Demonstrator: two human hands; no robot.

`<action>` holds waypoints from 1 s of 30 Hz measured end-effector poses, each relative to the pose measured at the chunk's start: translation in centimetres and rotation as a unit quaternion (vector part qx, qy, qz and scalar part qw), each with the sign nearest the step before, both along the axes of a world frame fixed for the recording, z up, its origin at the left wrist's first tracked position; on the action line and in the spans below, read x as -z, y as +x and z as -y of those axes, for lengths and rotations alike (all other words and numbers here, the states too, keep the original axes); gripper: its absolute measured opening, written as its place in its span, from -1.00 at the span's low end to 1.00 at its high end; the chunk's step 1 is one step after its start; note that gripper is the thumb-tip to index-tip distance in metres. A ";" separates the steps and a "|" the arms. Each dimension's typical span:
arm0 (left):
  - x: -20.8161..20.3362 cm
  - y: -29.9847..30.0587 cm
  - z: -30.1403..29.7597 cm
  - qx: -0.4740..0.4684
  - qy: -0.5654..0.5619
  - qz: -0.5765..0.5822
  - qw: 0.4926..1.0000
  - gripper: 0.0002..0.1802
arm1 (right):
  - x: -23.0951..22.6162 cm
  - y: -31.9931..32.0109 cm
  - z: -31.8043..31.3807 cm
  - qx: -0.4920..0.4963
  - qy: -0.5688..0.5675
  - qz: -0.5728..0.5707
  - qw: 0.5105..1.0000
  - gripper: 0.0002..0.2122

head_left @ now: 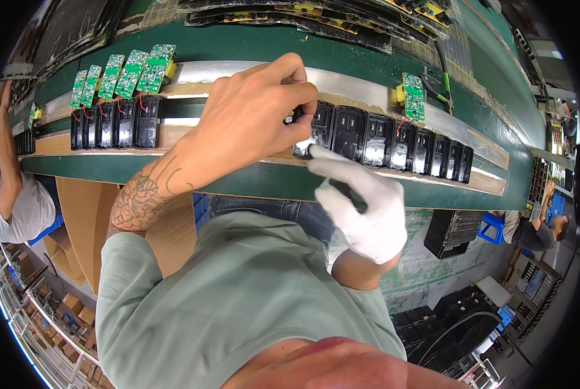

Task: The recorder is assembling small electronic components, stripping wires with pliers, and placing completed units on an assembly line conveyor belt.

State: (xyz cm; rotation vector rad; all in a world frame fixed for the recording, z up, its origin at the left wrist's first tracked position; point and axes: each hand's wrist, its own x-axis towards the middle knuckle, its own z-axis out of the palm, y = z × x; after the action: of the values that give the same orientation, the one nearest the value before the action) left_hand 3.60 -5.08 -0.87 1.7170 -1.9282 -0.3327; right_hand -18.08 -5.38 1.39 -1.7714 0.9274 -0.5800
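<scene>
White-gloved right hand (371, 211): spread | bare left hand (257, 107): curled | black casings (349, 131): alongside

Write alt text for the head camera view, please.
A bare left hand pinches a small dark object by a row of black plastic casings, with a white-gloved right hand just below. Green circuit boards stand behind more casings to the left on a green workbench.
</scene>
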 end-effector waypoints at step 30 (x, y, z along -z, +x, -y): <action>0.4 0.1 0.0 0.016 -0.018 -0.018 1.000 -0.93 | 0.9 0.2 5.2 0.041 0.036 0.448 0.892 -0.49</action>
State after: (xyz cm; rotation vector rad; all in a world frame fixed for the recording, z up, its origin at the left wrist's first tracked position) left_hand 3.75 -5.11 -1.30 1.6470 -1.9262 -0.3364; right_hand -17.89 -10.59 0.48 -1.1705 0.3542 -1.2552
